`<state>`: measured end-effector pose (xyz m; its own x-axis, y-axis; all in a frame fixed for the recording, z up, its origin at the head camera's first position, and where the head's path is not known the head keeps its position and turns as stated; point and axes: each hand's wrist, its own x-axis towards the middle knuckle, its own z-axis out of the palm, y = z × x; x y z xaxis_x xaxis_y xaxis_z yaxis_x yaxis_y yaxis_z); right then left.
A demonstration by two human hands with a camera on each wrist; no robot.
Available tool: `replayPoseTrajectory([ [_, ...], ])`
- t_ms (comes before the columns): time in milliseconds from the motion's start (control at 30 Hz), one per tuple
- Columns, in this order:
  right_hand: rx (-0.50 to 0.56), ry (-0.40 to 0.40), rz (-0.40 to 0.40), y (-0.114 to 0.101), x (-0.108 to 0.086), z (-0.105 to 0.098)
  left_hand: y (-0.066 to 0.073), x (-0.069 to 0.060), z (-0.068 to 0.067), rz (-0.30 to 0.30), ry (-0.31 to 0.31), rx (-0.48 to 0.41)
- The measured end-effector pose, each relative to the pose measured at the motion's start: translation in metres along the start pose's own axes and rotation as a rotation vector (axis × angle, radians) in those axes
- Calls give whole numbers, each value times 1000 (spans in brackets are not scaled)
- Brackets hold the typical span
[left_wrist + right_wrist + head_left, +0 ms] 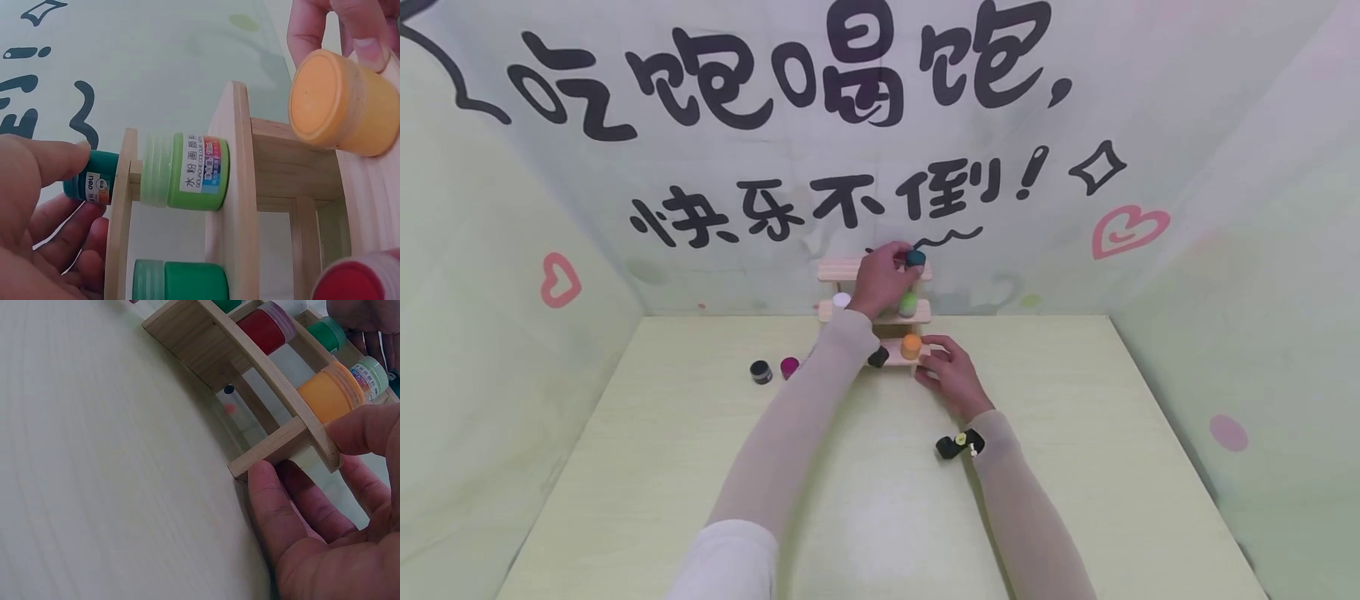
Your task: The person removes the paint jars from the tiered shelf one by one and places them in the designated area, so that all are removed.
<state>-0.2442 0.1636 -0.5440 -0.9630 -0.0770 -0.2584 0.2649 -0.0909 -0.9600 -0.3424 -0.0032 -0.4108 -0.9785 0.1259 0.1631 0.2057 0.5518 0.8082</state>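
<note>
A small three-tier wooden stand (pixel 835 269) holds paint jars against the back wall. At the right end of its top tier my left hand (pixel 882 282) pinches a teal paint jar (pixel 99 178) between thumb and fingers. My right hand (pixel 955 377) grips the right end of the bottom tier, thumb by the shelf edge and fingers around the leg. Beside that thumb stands an orange jar (pixel 330 392), with a red jar (pixel 265 330) farther along the tier. The middle tier bears a light green jar (pixel 187 172), a green jar (pixel 194 280) and a white jar (pixel 841 301).
To the left of the stand, a black-lidded jar (pixel 761 372) and a magenta jar (pixel 789 367) stand on the pale table (pixel 625 467). A printed cloth (pixel 1037 250) hangs close behind the stand, and more cloth encloses both sides.
</note>
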Motion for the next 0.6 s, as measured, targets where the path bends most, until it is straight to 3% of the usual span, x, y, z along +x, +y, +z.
replayPoseTrajectory([
  [300, 0, -4, 13, 0, 0, -1, -7, -16, -18, -1, -57, -102],
  [600, -1, -8, 23, -1, 0, 0, -23, -34, -36, -22, -58, -220],
])
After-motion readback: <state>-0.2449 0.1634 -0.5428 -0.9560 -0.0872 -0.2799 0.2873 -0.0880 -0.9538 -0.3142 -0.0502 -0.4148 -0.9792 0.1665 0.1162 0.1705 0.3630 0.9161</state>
